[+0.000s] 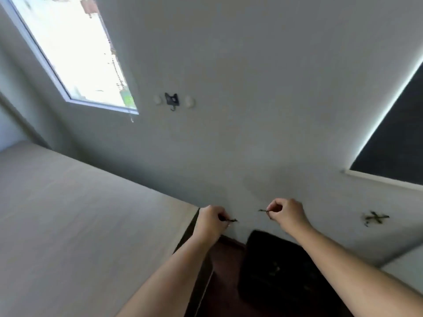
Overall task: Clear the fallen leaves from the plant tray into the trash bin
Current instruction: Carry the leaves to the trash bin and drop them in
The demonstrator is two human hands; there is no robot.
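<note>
My left hand (209, 221) pinches a small dark dried leaf (231, 220) whose tip pokes out to the right of the fingers. My right hand (287, 211) pinches another thin dark leaf (263, 210) that sticks out to the left. Both hands are held up in front of the grey wall, a short gap apart. Below them stands a black trash bin (274, 268) with a few bits lying inside; the right forearm crosses over its right side. The plant tray is out of view.
A pale wooden cabinet side (80, 225) fills the left. The dark brown floor (224, 266) shows between cabinet and bin. On the wall are a black hook (171, 100), a window (75, 49) at upper left, a dark blind (393, 143) at right and a dark mark (375, 218).
</note>
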